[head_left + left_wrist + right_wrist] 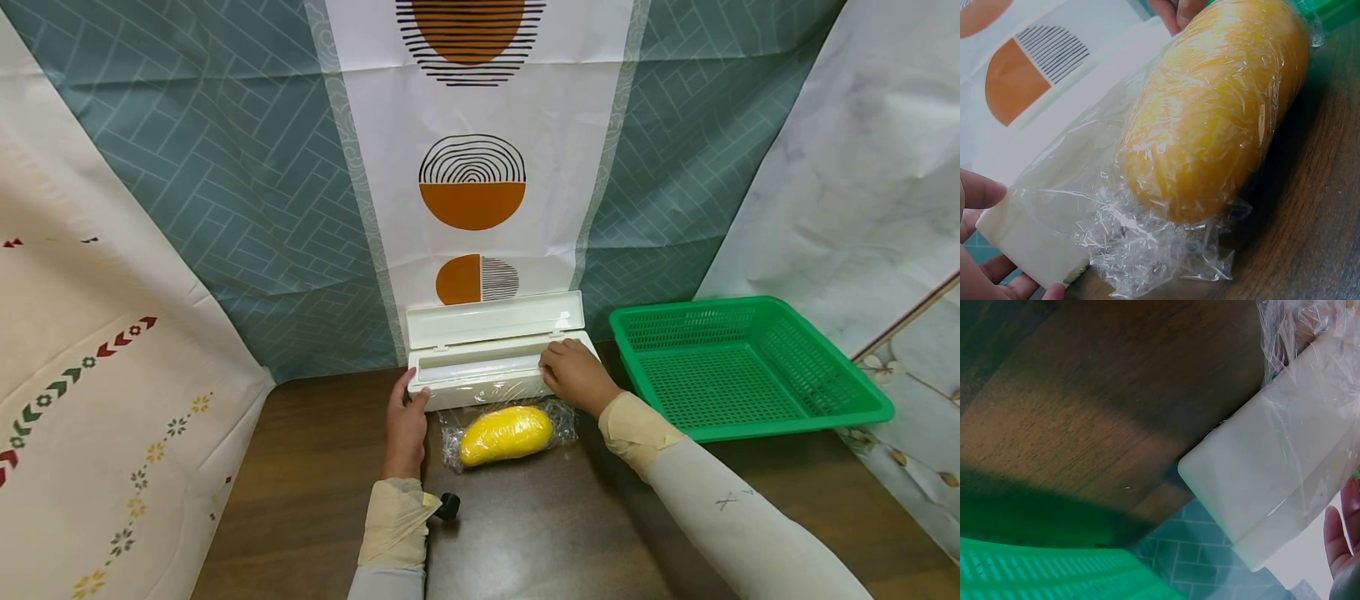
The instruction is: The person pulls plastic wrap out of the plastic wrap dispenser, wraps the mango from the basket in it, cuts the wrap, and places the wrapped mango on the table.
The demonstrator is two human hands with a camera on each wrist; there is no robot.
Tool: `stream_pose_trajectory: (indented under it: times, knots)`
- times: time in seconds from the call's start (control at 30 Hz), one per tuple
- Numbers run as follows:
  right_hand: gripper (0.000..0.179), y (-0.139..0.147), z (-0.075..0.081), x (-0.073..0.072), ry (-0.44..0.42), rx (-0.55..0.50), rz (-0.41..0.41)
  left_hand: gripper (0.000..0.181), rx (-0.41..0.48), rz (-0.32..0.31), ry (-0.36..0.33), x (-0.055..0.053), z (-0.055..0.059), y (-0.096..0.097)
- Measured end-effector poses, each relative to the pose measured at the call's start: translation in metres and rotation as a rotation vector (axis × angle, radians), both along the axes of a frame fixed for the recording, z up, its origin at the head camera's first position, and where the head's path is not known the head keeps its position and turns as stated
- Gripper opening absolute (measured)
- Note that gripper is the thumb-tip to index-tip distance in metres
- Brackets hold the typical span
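A white cling film dispenser (480,392) stands on the table with its lid (495,321) tipped back and a film roll (480,368) inside. My left hand (406,433) grips its left end, thumb at the front. At the right part of its front rim are the bent fingers of my right hand (577,375); a small green bit (1357,472) shows beside them, and I cannot tell whether they pinch it. Clear cling film (1054,181) runs from the dispenser to a yellow, rounded, mango-like object (506,435) in front, which is wrapped in film bunched at both ends.
On the right, a green plastic basket (750,432) stands close to my right forearm. The dark wooden table (315,483) ends at patterned cloth (225,183) behind and at the sides. A small black item (447,506) sticks out beside my left wrist wrap.
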State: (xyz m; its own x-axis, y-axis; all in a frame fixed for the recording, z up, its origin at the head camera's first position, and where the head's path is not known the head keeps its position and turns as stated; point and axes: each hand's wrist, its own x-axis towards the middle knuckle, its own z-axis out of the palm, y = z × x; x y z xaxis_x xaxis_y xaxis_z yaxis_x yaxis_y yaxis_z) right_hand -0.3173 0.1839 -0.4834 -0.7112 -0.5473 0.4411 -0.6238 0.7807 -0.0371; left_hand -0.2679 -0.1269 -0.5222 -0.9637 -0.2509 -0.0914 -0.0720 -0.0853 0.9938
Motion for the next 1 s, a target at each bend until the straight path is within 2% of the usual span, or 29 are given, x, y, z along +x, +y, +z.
stream_pose_trajectory:
  times: [1.0]
  knots:
    - [0.004,0.0049,-0.0038,0.0025,0.028,0.0,-0.03,0.052,0.0,0.009,0.005,0.0006,0.0,0.0004]
